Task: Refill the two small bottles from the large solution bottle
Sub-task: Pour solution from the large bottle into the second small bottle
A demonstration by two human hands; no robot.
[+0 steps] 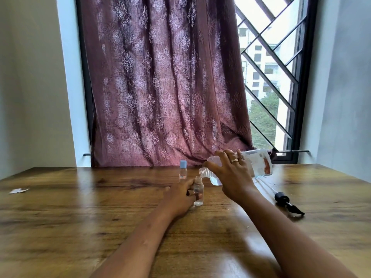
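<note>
My right hand [230, 173] grips the large clear solution bottle [257, 163], tipped on its side with its uncapped threaded mouth [204, 173] just above and right of a small open bottle. That small clear bottle [198, 190] stands upright on the wooden table [80, 207] and holds a little liquid. My left hand [179, 197] holds it, fingers curled round its left side. A second small bottle [182, 171] with a light blue cap stands upright just behind, untouched.
A black pump head with its long clear tube [285, 200] lies on the table to the right. A small scrap of paper [19, 190] lies at the far left. A maroon curtain [164, 81] and a barred window stand behind the table.
</note>
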